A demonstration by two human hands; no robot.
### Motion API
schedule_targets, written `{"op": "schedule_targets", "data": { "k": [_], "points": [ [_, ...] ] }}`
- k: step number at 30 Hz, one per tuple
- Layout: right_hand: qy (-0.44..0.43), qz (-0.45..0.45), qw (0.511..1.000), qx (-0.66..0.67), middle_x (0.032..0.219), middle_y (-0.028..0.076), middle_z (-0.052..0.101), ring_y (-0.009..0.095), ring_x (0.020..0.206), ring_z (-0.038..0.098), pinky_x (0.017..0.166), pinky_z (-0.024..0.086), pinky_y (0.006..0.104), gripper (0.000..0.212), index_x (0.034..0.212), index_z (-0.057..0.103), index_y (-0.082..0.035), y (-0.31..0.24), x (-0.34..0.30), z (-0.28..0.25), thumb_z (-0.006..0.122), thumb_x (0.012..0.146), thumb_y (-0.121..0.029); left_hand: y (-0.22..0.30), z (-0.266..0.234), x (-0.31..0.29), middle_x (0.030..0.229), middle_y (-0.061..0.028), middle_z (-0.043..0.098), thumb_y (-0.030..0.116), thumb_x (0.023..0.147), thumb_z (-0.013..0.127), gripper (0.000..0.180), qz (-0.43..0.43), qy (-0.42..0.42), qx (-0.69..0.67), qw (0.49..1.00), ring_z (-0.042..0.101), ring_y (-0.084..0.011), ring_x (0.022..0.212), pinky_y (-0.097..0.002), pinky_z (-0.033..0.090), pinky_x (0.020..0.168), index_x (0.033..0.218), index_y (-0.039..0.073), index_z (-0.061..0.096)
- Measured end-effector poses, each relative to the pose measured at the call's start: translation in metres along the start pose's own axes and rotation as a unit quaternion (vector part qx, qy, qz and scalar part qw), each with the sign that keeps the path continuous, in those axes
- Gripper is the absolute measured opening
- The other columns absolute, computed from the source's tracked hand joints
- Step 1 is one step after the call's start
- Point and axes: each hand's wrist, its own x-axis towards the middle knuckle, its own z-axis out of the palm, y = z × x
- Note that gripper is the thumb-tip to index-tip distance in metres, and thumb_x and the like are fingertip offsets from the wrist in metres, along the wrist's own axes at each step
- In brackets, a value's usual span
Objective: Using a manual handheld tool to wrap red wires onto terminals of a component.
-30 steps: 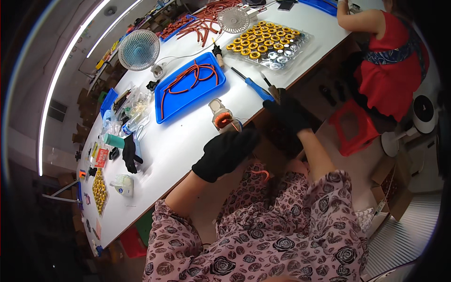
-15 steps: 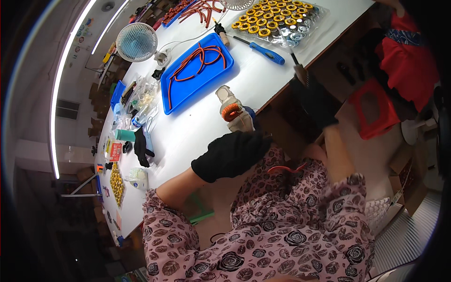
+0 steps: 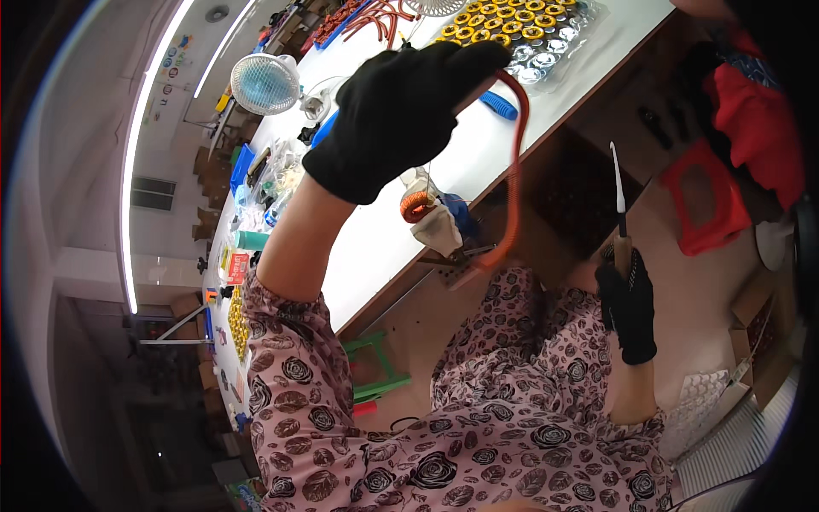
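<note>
My left hand [image 3: 394, 113], in a black glove, is raised high and shut on the top end of a long red wire [image 3: 514, 162] that curves down toward the table edge. Below it a copper-wound ring coil [image 3: 417, 206] sits in a small vise-like holder at the edge of the white table [image 3: 375, 239]. My right hand [image 3: 630, 305], also black-gloved, hangs low beside my lap and grips a thin tool with a wooden handle and a pale pointed blade [image 3: 616, 183] aimed upward.
A small white fan [image 3: 265, 84] stands at the table's far left. A tray of several yellow ring coils [image 3: 503, 26] lies at the back. A blue-handled tool [image 3: 498, 105] is on the table. A red stool [image 3: 717, 205] and a green stool [image 3: 382, 367] stand on the floor.
My left hand has risen from the coil at the table edge, pulling the red wire up. My right hand has dropped down to my lap side with the pointed tool.
</note>
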Motion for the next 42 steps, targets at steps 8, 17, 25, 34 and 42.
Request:
{"op": "schedule_targets", "data": {
  "k": [8, 17, 25, 34, 42],
  "points": [
    [-0.063, 0.013, 0.998, -0.008, 0.088, 0.005, 0.060, 0.009, 0.074, 0.057, 0.064, 0.048, 0.0241, 0.035, 0.110, 0.052, -0.001, 0.013, -0.032, 0.021, 0.066, 0.083, -0.019, -0.007, 0.023, 0.007, 0.095, -0.0058, 0.067, 0.006, 0.074, 0.058, 0.037, 0.028, -0.028, 0.007, 0.999, 0.064, -0.0228, 0.071, -0.0336, 0.051, 0.060, 0.109, 0.013, 0.064],
    [-0.455, 0.289, 0.779, 0.321, 0.067, -0.005, 0.049, 0.004, 0.048, 0.045, 0.040, 0.035, 0.0196, 0.015, 0.104, 0.052, -0.012, -0.007, -0.065, 0.096, 0.056, 0.091, -0.019, -0.099, 0.079, -0.077, 0.062, -0.0068, 0.061, 0.014, 0.081, 0.061, 0.014, -0.498, -0.090, -0.339, 0.793, 0.056, -0.0121, 0.048, -0.0257, 0.043, 0.044, 0.085, 0.001, 0.065],
    [-0.400, 0.299, 0.629, 0.595, 0.055, -0.003, 0.037, 0.008, 0.037, 0.035, 0.032, 0.025, 0.0222, 0.018, 0.081, 0.046, -0.013, -0.071, -0.058, 0.181, 0.051, 0.094, -0.025, -0.077, 0.109, -0.180, 0.066, -0.0071, 0.060, 0.012, 0.079, 0.064, 0.014, -0.663, 0.012, -0.506, 0.552, 0.050, -0.0128, 0.049, -0.0249, 0.038, 0.046, 0.085, -0.001, 0.063],
    [-0.461, 0.305, 0.658, 0.512, 0.054, -0.007, 0.035, 0.003, 0.039, 0.032, 0.035, 0.024, 0.0186, 0.014, 0.081, 0.049, -0.013, -0.020, -0.060, 0.119, 0.054, 0.091, -0.020, -0.043, 0.079, -0.196, 0.078, -0.0080, 0.061, 0.012, 0.081, 0.064, 0.027, -0.609, 0.015, -0.587, 0.532, 0.054, -0.0133, 0.059, -0.0255, 0.043, 0.052, 0.103, -0.002, 0.061],
    [-0.410, 0.431, 0.638, 0.489, 0.057, -0.002, 0.039, 0.007, 0.040, 0.034, 0.035, 0.027, 0.0226, 0.020, 0.111, 0.043, -0.008, 0.018, -0.158, -0.038, 0.050, 0.093, -0.015, 0.083, -0.015, -0.167, 0.112, -0.0120, 0.061, 0.003, 0.083, 0.058, 0.030, -0.262, 0.025, -0.125, 0.956, 0.063, -0.0246, 0.094, -0.0331, 0.050, 0.079, 0.111, 0.009, 0.064]
  ]
}}
